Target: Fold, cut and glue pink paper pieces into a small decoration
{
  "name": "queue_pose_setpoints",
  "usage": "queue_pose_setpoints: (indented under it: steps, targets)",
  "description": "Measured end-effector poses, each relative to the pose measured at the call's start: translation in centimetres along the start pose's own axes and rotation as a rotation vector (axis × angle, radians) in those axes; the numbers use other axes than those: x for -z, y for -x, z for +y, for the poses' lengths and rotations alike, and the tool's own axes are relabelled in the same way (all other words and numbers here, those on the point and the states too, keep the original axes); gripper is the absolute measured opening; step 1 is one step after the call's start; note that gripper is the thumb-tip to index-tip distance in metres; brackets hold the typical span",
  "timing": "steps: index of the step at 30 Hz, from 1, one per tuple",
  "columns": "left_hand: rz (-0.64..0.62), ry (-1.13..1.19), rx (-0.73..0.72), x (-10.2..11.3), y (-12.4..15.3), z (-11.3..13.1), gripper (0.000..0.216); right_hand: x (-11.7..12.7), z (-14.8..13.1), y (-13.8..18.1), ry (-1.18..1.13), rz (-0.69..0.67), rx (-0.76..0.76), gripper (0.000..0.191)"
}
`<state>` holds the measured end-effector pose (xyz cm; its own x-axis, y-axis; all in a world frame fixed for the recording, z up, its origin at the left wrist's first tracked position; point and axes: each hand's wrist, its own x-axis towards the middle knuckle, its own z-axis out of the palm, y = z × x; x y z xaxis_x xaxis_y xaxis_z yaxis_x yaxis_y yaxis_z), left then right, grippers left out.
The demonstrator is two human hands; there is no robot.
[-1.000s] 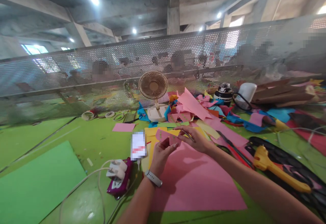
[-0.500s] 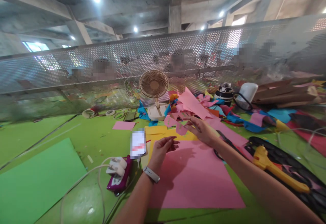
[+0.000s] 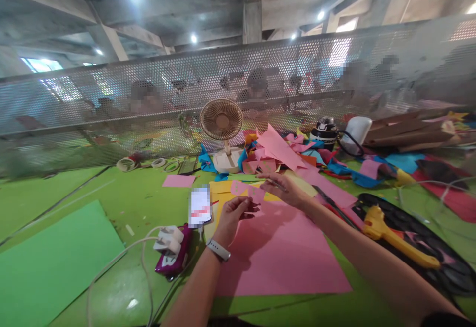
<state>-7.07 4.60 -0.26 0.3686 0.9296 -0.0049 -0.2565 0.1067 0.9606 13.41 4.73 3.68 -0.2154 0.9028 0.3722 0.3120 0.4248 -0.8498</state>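
A small pink paper piece (image 3: 256, 194) with faint green marks is between my two hands, above a large sheet of pink paper (image 3: 286, 252). My right hand (image 3: 284, 189) is closed at the piece's right edge, its fingers bent and pointing left. Something thin, perhaps a stick or pen, shows along these fingers, too blurred to name. My left hand (image 3: 234, 215), with a white band (image 3: 218, 249) on its wrist, pinches near the piece's lower edge. Beside it on the left lies another pink paper piece (image 3: 239, 188). Yellow paper (image 3: 221, 188) sticks out under the pink sheet.
Left of my hands are a phone (image 3: 200, 207) and a purple power strip (image 3: 173, 255) with cables. A fan (image 3: 222, 120) and paper scraps (image 3: 280, 146) stand behind. On the right, a yellow glue gun (image 3: 397, 237) rests on a black tray (image 3: 455, 267). Green paper (image 3: 55, 262) lies left.
My right hand has moved slightly left and down, bringing the small pink piece to my left hand's fingertips. The whole view has shifted a little.
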Motion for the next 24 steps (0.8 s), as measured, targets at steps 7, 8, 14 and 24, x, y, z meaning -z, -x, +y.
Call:
queue_pose_setpoints:
  steps: [7,8,14,24]
  targets:
    - [0.385,0.146,-0.254,1.3,-1.1,0.5,0.027,0.3,1.4,-0.5,-0.041,0.196,-0.104,0.055]
    - [0.4,0.139,-0.259,1.4,-1.1,0.5,0.028,0.2,1.9,-0.5,-0.014,0.184,-0.13,0.057]
    - [0.436,0.08,-0.265,1.3,-1.3,0.2,0.03,-0.4,3.5,-0.4,0.056,0.044,-0.217,0.036]
    - [0.395,0.077,-0.255,1.4,-1.6,-0.6,0.026,-0.6,3.4,-0.3,-0.071,0.15,-0.287,0.035]
